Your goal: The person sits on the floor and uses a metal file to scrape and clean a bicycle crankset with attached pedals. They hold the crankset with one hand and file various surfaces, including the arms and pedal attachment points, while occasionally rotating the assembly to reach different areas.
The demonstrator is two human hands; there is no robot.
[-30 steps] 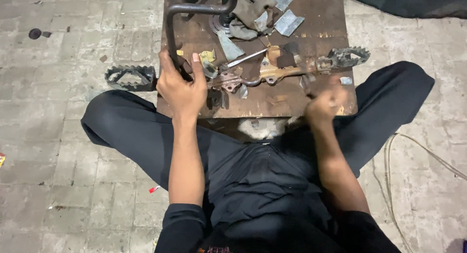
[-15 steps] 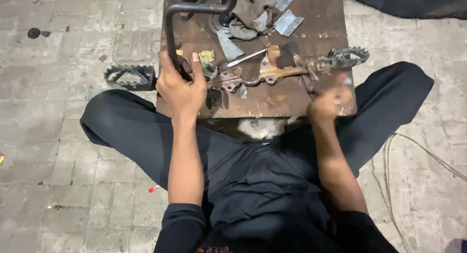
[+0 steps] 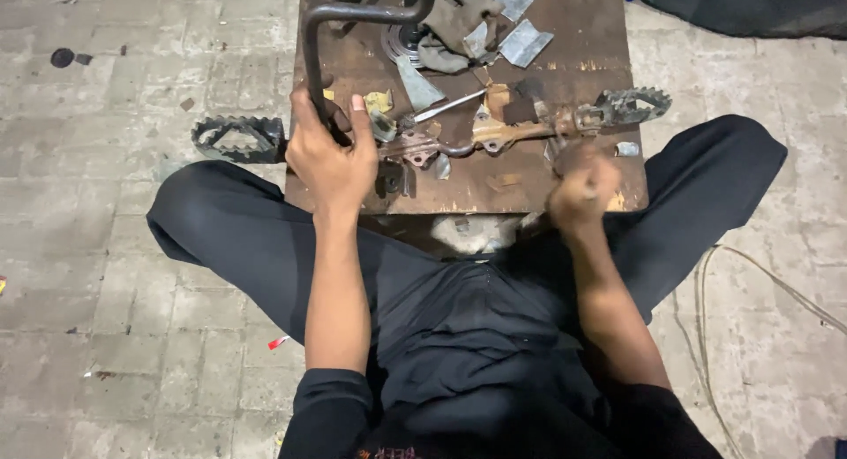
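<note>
I sit cross-legged on the floor before a low rusty metal slab (image 3: 565, 62). My left hand (image 3: 332, 154) grips the lower end of a bent dark metal bar (image 3: 362, 14) that arches up toward the slab's far edge. A footrest assembly (image 3: 494, 133) with toothed foot pegs lies across the slab; one peg (image 3: 236, 138) hangs off the left side, the other (image 3: 631, 106) sits at the right. My right hand (image 3: 580, 187) is a blurred fist at the slab's near right edge, closed around something small that I cannot make out.
Shiny metal scraps (image 3: 525, 43), a crumpled rag (image 3: 454, 22) and a thin rod (image 3: 445, 106) lie on the slab. Paved brick floor (image 3: 106, 247) surrounds me. A thin cable (image 3: 768, 283) trails on the right. A dark cloth (image 3: 750, 5) lies at top right.
My right fist has shifted slightly and is blurred from motion near the slab's right edge. My left hand keeps its hold on the bent bar.
</note>
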